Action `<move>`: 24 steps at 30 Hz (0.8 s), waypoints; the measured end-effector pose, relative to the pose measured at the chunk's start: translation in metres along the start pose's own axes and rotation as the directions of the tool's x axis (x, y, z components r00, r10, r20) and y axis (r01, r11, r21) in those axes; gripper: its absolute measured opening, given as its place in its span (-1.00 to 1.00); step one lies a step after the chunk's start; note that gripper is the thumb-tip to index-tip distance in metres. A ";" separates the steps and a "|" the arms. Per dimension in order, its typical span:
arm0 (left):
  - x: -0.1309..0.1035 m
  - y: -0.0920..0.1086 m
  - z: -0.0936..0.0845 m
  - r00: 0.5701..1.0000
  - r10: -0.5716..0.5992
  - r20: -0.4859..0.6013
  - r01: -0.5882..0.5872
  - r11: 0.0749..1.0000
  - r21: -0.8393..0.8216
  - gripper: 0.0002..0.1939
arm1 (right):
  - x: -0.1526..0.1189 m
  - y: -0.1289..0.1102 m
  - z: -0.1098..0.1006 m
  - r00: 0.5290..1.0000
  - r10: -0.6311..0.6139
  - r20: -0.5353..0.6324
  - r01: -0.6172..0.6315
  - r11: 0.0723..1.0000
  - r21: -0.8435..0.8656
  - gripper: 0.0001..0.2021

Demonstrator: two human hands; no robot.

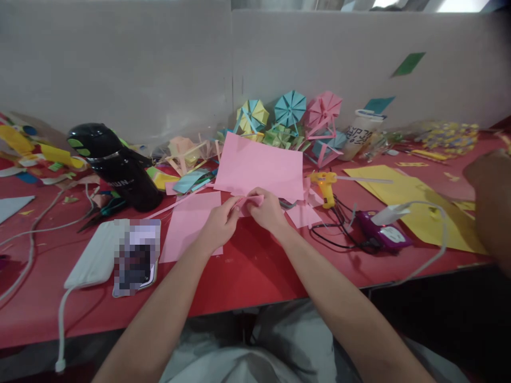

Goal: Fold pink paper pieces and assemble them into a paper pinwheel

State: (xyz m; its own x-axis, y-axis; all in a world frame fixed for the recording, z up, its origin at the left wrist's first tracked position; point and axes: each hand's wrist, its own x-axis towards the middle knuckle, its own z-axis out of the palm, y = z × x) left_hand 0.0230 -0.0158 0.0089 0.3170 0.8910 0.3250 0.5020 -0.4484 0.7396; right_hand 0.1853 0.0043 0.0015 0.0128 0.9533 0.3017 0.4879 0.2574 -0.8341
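Note:
My left hand [221, 225] and my right hand [266, 211] are close together over the red table [247, 271]. Both have their fingers closed on a small folded piece of pink paper [255, 200], the left at its left end and the right at its right side. Fingers hide part of the piece. Just behind them lies a large pink sheet [261, 167]. Another pink sheet [191, 223] lies flat to the left, partly beyond my left hand. Pink scraps [304, 215] are to the right of my right hand.
A black bottle [120, 170], white power bank [98, 255] and phone [138, 258] stand or lie left. Rightward are a yellow glue gun [326, 186], purple power strip [383, 231], yellow sheets [419, 207] and another person's arm [489, 202]. Paper wheels [290, 108] stand behind.

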 end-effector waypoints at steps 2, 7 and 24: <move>0.000 -0.001 0.000 1.000 0.008 0.002 -0.008 1.000 -0.003 -0.61 | 0.001 0.002 0.000 1.000 0.010 0.005 -0.010 0.999 0.032 -0.86; 0.001 -0.003 -0.001 0.999 0.032 0.003 -0.032 0.999 -0.020 -0.61 | 0.003 0.002 -0.002 0.993 0.109 0.036 -0.113 0.985 0.131 -0.82; 0.010 -0.001 -0.014 0.941 -0.295 -0.163 0.247 0.932 -0.264 -0.83 | 0.001 -0.010 -0.007 0.972 0.011 0.235 -0.118 0.887 0.447 -0.46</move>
State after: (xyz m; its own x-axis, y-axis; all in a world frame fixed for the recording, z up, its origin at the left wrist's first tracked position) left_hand 0.0142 -0.0049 0.0196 0.0193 0.9828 0.1835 0.3341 -0.1793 0.9253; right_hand 0.1866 0.0014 0.0132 -0.1868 0.9666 0.1754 0.0410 0.1860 -0.9817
